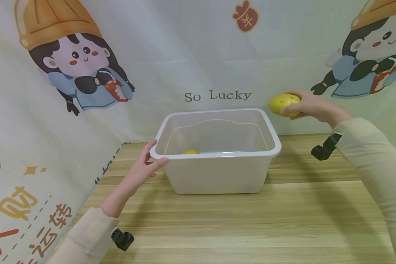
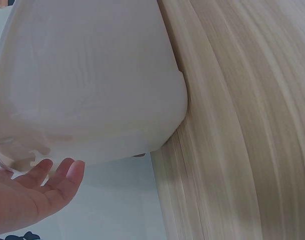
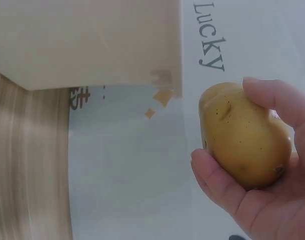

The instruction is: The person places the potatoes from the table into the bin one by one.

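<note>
In the head view, a yellow potato is in the air to the right of a white plastic storage bin. My right hand grips it, thumb on one side and fingers on the other; the right wrist view shows the potato with small dark specks. My left hand holds the bin's front left corner at the rim, thumb along the front and fingers at the side. Inside the bin, a rounded yellow thing shows only its top; the front wall hides the rest.
The bin stands upright on a wood-grain table. Behind it hangs a pale cloth backdrop with cartoon figures and lettering, also covering the left side. Each sleeve carries a small black camera at the wrist.
</note>
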`<action>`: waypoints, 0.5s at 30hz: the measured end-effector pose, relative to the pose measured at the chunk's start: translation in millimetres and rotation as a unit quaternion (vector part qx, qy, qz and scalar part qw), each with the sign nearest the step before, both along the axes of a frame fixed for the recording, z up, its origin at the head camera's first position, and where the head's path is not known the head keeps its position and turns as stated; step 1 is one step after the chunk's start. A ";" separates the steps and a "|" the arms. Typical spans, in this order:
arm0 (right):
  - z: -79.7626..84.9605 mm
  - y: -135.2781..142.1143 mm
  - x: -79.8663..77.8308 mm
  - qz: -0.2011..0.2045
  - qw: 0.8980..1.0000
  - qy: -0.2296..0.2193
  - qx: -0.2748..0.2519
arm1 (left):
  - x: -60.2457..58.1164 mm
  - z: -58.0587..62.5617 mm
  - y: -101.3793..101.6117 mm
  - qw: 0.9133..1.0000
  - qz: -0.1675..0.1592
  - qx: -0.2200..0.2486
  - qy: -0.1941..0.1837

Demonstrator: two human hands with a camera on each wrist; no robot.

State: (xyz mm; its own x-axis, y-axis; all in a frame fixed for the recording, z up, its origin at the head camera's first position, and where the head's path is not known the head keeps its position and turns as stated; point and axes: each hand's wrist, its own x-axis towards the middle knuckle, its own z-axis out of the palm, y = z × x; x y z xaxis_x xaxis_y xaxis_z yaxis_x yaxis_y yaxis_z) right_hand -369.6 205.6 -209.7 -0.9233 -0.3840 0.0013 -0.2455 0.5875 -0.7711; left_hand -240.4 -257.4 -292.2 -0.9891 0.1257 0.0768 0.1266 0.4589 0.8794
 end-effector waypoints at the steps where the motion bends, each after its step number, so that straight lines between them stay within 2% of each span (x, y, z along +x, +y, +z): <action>1: 1.4 -1.8 -0.2 0.002 1.000 0.001 0.001 | 0.2 0.2 -0.1 1.000 0.000 0.000 0.000; 15: 13.8 -21.6 -1.2 0.004 1.000 0.014 0.020 | 0.6 1.9 0.1 1.000 0.001 -0.003 -0.006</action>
